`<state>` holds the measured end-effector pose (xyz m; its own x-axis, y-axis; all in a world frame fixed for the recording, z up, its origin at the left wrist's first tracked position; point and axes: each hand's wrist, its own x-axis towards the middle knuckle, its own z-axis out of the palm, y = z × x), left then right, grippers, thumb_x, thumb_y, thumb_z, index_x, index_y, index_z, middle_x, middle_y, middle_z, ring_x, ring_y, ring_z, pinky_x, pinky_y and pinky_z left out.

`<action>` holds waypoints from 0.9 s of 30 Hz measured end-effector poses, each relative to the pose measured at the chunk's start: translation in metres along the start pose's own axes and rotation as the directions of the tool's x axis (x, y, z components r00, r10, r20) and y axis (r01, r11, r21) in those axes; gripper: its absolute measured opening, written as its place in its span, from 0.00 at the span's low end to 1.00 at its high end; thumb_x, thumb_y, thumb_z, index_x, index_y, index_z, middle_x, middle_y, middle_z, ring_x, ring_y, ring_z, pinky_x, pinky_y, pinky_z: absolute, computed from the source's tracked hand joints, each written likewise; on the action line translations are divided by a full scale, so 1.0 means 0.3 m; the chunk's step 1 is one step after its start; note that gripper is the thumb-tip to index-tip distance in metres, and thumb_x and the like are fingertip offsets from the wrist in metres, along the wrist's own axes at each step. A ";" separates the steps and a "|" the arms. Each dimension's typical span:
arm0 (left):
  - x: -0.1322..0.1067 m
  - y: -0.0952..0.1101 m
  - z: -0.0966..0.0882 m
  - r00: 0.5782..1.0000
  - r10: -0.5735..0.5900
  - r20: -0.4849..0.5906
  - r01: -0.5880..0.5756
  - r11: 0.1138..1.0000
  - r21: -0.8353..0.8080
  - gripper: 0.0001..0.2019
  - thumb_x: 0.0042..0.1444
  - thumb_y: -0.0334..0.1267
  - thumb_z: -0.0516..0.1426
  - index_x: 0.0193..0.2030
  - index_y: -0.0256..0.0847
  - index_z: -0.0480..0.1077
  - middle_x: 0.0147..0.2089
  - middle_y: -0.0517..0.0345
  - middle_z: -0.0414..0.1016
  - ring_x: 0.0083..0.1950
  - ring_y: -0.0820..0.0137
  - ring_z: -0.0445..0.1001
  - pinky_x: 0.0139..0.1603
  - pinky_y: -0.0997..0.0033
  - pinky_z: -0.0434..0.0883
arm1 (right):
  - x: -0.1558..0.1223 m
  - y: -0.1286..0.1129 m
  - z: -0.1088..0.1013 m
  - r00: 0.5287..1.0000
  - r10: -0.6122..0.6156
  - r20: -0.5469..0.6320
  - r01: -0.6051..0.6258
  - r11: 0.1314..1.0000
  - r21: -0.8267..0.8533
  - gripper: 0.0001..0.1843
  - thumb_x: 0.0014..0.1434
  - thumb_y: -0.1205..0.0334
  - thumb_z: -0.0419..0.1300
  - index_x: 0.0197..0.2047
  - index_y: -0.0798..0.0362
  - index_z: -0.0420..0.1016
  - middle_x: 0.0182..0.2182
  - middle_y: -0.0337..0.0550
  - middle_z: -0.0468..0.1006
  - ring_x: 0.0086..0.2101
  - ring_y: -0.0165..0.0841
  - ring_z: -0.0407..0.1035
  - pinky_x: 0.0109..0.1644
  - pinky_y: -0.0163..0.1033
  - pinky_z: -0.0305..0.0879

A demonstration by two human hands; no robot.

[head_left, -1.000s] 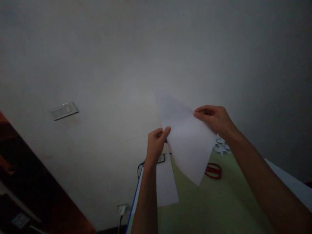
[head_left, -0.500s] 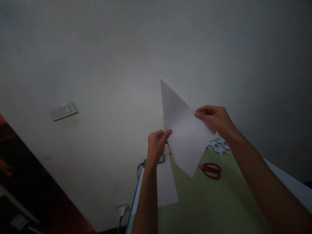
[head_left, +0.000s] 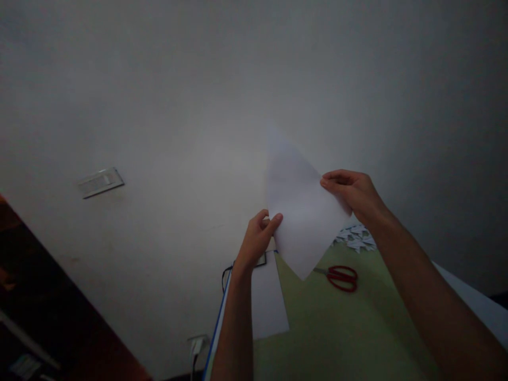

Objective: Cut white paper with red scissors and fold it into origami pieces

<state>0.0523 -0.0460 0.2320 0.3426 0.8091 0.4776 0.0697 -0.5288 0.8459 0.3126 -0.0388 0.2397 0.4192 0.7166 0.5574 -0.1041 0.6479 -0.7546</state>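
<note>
A white sheet of paper (head_left: 301, 211) is held up above the table, one corner pointing up and another down. My left hand (head_left: 260, 235) pinches its left edge, thumb on the near face and fingers behind. At the upper right edge, my right hand (head_left: 353, 193) grips the sheet between thumb and fingertips, and the right corner shows below that hand. Below the paper, red-handled scissors (head_left: 342, 278) lie on the green tabletop (head_left: 317, 333), their blades partly showing.
More white paper (head_left: 270, 301) lies at the table's left side, beside a dark device (head_left: 261, 259) with a cable. Several small folded white paper pieces (head_left: 357, 238) are heaped at the back. A plug (head_left: 196, 346) sits in the wall outlet, and a switch plate (head_left: 101, 182) is on the wall.
The sheet's lower corner has moved up and left, and its top corner has shifted slightly right and blurred. Both hands keep hold; the right has moved slightly right.
</note>
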 end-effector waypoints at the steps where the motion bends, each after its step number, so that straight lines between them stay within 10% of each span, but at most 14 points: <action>1: -0.002 0.002 0.003 1.000 0.003 0.002 -0.003 1.000 0.003 0.21 0.56 0.57 0.66 0.39 0.38 0.73 0.33 0.55 0.79 0.32 0.70 0.75 0.35 0.71 0.71 | -0.001 -0.003 -0.001 1.000 0.002 0.011 -0.002 1.000 0.002 0.14 0.39 0.54 0.79 0.30 0.46 0.84 0.30 0.43 0.84 0.28 0.37 0.74 0.31 0.42 0.70; 9: -0.007 0.007 0.004 1.000 0.008 0.013 -0.008 1.000 0.006 0.22 0.58 0.57 0.63 0.31 0.36 0.75 0.29 0.56 0.75 0.32 0.69 0.72 0.35 0.71 0.69 | -0.002 -0.012 -0.006 1.000 0.010 0.007 -0.010 1.000 0.005 0.13 0.40 0.55 0.79 0.29 0.45 0.84 0.29 0.43 0.84 0.27 0.37 0.74 0.29 0.43 0.68; 27: 0.000 0.001 -0.007 0.962 0.223 -0.157 -0.102 0.829 0.550 0.28 0.64 0.59 0.53 0.20 0.43 0.54 0.21 0.65 0.51 0.25 0.74 0.52 0.25 0.71 0.49 | -0.003 -0.010 -0.010 0.998 -0.003 -0.068 0.000 0.999 -0.039 0.13 0.39 0.58 0.78 0.30 0.47 0.84 0.28 0.42 0.84 0.28 0.36 0.74 0.31 0.42 0.70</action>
<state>0.0503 -0.0454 0.2327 0.1976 0.7010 0.6853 0.5378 -0.6620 0.5221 0.3153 -0.0422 0.2403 0.4797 0.6958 0.5346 -0.0687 0.6372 -0.7677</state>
